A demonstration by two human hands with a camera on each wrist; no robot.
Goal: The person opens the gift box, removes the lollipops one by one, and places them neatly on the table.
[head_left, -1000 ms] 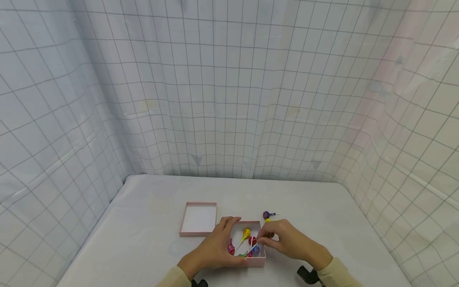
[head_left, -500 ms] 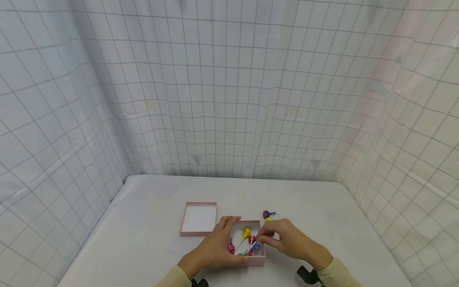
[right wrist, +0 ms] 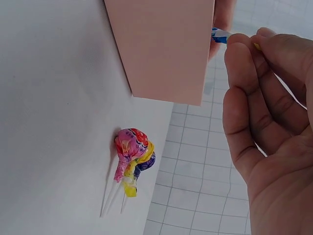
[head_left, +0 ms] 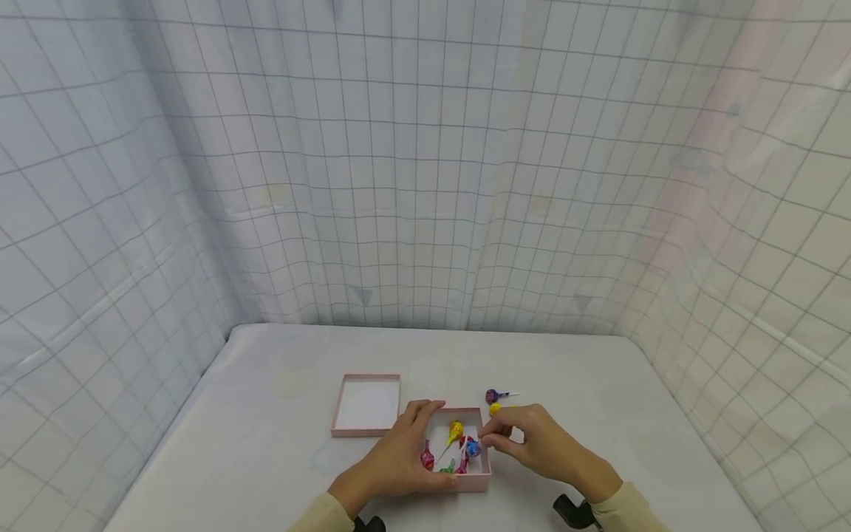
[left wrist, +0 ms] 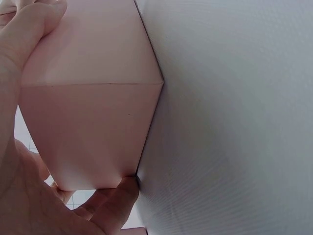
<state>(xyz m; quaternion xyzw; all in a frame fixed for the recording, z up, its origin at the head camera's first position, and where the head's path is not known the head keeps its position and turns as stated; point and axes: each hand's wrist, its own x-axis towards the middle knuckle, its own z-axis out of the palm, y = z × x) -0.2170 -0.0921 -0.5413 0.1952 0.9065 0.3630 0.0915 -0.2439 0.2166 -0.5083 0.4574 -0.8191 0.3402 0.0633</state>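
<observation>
In the head view my left hand [head_left: 402, 458] grips the left part of an open pink box [head_left: 472, 484], its thumb along the front wall. The left wrist view shows fingers bent round a corner of that box [left wrist: 93, 132]. Inside lie several wrapped lollipops, among them a yellow one [head_left: 455, 430], a pink one [head_left: 428, 457] and a green one [head_left: 448, 468]. Over the box's right side, my right hand [head_left: 541, 443] pinches a blue lollipop [head_left: 473, 448]. The right wrist view has its blue wrapper [right wrist: 220, 35] beside the fingertips; its stick is mostly hidden.
A pink box lid [head_left: 366, 405] with a white inside lies behind and left of the box. Right of the box, a purple lollipop [head_left: 492, 396] and a yellow lollipop [head_left: 495, 408] lie on the white table; a pink lollipop [right wrist: 131, 144] shows beside them in the right wrist view.
The blue lollipop's head has risen and turned slightly within the box's right side. My right fingertips have shifted a little to the right. The left hand keeps its hold on the box.
</observation>
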